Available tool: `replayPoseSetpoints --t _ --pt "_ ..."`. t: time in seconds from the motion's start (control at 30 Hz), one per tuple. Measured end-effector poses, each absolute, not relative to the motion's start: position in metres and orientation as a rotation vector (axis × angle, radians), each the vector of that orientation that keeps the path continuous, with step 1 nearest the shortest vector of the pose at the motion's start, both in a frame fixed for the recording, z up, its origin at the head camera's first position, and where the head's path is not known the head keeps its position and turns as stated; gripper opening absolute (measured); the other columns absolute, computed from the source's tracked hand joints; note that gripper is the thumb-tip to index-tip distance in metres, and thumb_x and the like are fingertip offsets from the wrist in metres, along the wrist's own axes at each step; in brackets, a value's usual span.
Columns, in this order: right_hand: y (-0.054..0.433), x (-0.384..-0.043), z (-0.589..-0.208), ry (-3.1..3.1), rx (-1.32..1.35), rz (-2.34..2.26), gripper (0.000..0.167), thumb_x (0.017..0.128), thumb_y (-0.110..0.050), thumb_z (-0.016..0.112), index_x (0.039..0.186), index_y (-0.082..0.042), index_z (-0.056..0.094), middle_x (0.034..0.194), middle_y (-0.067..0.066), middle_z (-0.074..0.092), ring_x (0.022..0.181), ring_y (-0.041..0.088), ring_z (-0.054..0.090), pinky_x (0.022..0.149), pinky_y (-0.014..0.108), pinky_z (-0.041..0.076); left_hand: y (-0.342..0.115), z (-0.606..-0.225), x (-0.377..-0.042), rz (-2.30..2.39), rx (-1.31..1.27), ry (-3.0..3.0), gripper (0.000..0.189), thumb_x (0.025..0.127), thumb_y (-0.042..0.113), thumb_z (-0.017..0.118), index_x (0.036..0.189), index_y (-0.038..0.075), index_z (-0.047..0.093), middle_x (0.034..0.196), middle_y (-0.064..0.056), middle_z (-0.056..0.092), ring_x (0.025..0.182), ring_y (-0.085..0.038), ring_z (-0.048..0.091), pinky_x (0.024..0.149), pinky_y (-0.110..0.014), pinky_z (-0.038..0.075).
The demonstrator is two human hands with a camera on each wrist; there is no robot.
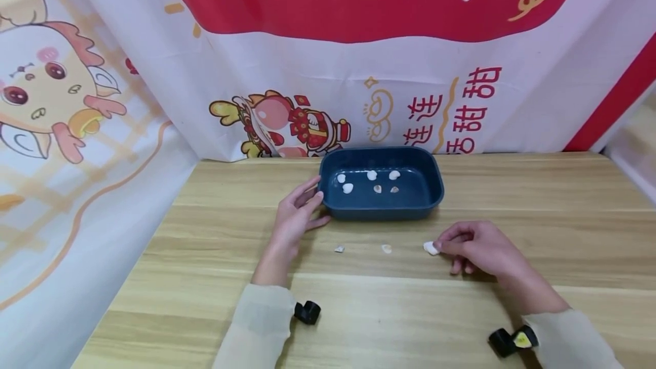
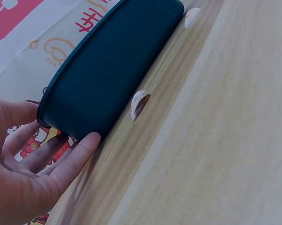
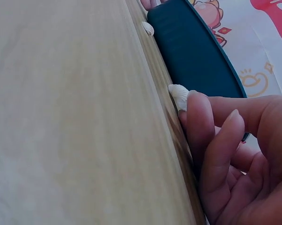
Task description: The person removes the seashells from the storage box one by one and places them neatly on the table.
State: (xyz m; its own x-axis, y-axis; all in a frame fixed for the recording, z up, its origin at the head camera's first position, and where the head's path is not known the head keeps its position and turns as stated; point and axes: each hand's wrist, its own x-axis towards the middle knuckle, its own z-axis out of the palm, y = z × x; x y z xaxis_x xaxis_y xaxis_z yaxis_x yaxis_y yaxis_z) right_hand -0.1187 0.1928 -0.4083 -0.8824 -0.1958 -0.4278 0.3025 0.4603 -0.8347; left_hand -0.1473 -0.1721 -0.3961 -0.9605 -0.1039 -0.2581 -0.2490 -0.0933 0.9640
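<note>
A wood-grain surface [image 1: 246, 232] runs up to a white back sheet [image 1: 307, 61] printed with a red panel, a cartoon figure and red and orange lettering; a cartoon-printed side sheet [image 1: 123, 192] hangs at the left. A dark blue tray [image 1: 380, 213] stands at the surface's far side, near the back sheet, with six small shells [image 1: 348, 188] lying apart inside. In front of it lie a small grey shell [image 1: 339, 249] and a pale shell [image 1: 386, 249], well apart. The tray's front wall rises between these and the six inside (the wrist views show only its outside). Past the tray's front right corner, the right hand [image 1: 479, 249] has its grip closed at thumb and forefinger, pinching a white shell [image 1: 430, 247] just over or on the surface; I cannot tell which. The left hand's [image 1: 297, 209] grip is loose, fingers spread against the tray's left end.
</note>
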Motion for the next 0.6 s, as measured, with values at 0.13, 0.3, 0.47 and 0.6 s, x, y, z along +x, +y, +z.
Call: replayPoseSetpoints --t 0.13,0.3,0.47,0.6 --pt "0.1892 -0.1187 -0.4059 2.252 0.083 -1.404 0.028 0.100 -0.024 0.078 0.117 -0.002 0.072 0.091 0.007 0.077 0.067 0.019 0.071 0.055 0.027 0.058 -0.1738 -0.3965 -0.1458 2.218 -0.419 2.046 0.040 0.109 0.020 0.066 0.145 0.036 0.067 0.156 -0.006 0.059 0.139 -0.029 0.063 0.097 -0.048 0.067" --pt "0.1874 -0.1188 -0.4066 2.280 0.073 -1.368 0.027 0.101 -0.023 0.077 0.117 -0.002 0.073 0.091 0.007 0.077 0.066 0.019 0.071 0.054 0.027 0.058 -0.1754 -0.3977 -0.1433 2.215 -0.435 2.049 0.039 0.109 0.021 0.066 0.145 0.037 0.067 0.156 -0.006 0.060 0.139 -0.029 0.063 0.098 -0.049 0.067" --pt "0.1878 -0.1191 -0.4056 2.288 0.082 -1.351 0.025 0.101 -0.022 0.076 0.117 -0.002 0.073 0.092 0.008 0.077 0.067 0.020 0.071 0.055 0.028 0.059 -0.1742 -0.3990 -0.1448 2.230 -0.423 2.043 0.039 0.108 0.021 0.067 0.144 0.036 0.068 0.155 -0.006 0.060 0.138 -0.030 0.063 0.097 -0.049 0.067" --pt "0.1893 -0.1192 -0.4042 2.295 0.083 -1.341 0.025 0.101 -0.021 0.076 0.117 -0.002 0.073 0.092 0.008 0.077 0.067 0.020 0.072 0.056 0.029 0.059 -0.1725 -0.3985 -0.1479 2.215 -0.423 2.052 0.038 0.108 0.023 0.068 0.142 0.038 0.068 0.156 -0.005 0.060 0.138 -0.030 0.063 0.096 -0.047 0.068"
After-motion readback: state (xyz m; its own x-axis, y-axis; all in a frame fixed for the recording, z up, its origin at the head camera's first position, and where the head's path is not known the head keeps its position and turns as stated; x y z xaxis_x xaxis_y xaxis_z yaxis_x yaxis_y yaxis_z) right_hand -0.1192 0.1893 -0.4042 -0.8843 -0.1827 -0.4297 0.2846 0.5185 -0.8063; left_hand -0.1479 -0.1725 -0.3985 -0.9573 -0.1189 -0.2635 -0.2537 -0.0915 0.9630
